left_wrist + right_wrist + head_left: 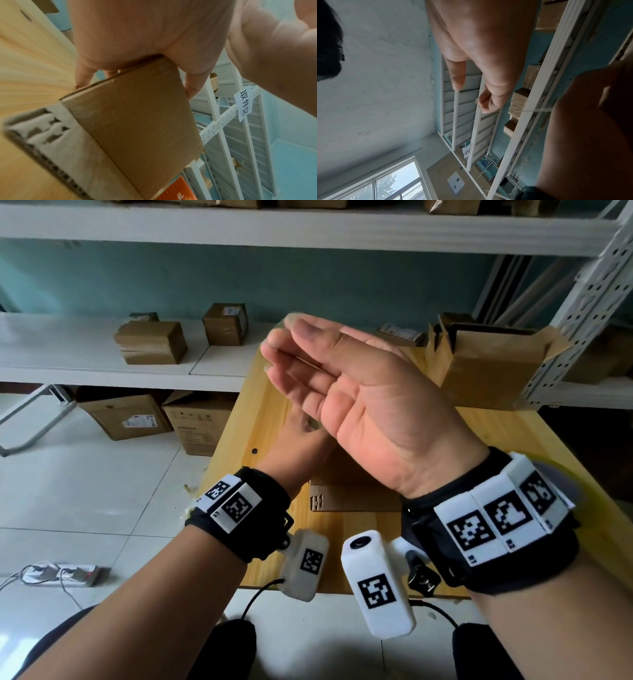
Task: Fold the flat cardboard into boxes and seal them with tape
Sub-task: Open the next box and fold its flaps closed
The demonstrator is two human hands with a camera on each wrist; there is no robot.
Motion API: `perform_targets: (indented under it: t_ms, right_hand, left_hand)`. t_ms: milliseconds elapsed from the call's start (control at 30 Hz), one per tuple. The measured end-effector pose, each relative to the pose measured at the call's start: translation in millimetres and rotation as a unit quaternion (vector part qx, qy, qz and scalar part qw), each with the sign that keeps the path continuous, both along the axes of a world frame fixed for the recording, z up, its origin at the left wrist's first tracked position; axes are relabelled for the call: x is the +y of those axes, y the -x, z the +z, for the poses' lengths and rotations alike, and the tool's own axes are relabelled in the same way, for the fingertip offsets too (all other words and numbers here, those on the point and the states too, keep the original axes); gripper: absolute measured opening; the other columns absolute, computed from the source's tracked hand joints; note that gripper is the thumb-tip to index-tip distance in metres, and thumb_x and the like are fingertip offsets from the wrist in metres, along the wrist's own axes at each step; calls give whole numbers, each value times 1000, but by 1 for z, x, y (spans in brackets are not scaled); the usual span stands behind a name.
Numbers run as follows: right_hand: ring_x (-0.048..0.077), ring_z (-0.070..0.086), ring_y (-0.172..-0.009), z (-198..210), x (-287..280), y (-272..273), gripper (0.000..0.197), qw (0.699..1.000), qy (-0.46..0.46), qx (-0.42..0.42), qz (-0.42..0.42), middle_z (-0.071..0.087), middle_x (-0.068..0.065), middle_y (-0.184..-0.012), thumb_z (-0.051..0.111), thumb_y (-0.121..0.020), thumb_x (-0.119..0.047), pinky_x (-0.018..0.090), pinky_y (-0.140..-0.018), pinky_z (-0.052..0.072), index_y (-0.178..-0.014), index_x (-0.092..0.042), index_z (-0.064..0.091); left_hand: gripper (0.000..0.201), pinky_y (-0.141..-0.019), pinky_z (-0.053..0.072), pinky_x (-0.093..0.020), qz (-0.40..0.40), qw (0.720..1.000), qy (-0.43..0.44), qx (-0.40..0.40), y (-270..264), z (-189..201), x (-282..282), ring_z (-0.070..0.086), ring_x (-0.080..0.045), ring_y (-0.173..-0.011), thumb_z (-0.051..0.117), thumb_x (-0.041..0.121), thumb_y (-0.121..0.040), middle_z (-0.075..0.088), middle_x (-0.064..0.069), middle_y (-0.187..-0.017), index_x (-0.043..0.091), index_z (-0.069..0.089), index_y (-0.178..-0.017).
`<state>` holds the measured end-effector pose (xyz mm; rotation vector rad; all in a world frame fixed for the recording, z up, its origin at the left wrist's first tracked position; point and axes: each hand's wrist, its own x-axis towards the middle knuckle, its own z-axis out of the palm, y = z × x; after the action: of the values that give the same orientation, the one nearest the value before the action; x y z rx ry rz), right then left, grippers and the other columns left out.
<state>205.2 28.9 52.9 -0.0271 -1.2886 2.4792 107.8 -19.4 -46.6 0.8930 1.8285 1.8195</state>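
Observation:
A brown cardboard box lies low on the wooden table; a corner of the box shows under my hands. My left hand grips its far end, fingers on one side and thumb on the other. In the head view the left hand is mostly hidden behind the right. My right hand is raised palm up above it, thumb laid over the fingers. It seems to pinch a strip of clear tape, a thin, faint strand running from the fingertips.
An open cardboard box stands at the table's back right. Small sealed boxes sit on the white shelf behind, and larger cartons rest on the floor at the left. A power strip lies on the tiles.

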Motion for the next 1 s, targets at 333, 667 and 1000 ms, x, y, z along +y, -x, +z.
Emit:
perform_targets:
  t_ms: [333, 667, 1000]
  right_hand:
    - [31, 71, -99, 26, 41, -27, 67, 992, -74, -90, -47, 72, 21, -104, 45, -95, -47, 42, -98, 55, -126, 10, 67]
    - [19, 68, -77, 33, 80, -42, 41, 938, -254, -204, -116, 68, 9, -84, 61, -95, -45, 34, -75, 61, -106, -6, 71]
    - [12, 57, -58, 4, 109, -39, 33, 872, -356, -236, -241, 66, 3, -72, 86, -84, -38, 26, -55, 55, -89, -8, 72]
  left_hand:
    - [96, -91, 59, -26, -17, 995, 11, -96, 12, -7, 4, 70, -11, -113, 90, 31, -75, 63, 1, -139, 33, 37, -156]
    - [76, -96, 60, -30, -64, 987, 2, -147, 9, 2, -5, 66, -25, -122, 86, 22, -82, 53, -5, -144, 43, 44, -141]
    - [74, -86, 61, -25, -32, 989, -14, -141, 7, 3, -4, 66, -21, -115, 89, 18, -80, 59, 0, -128, 33, 52, -143]
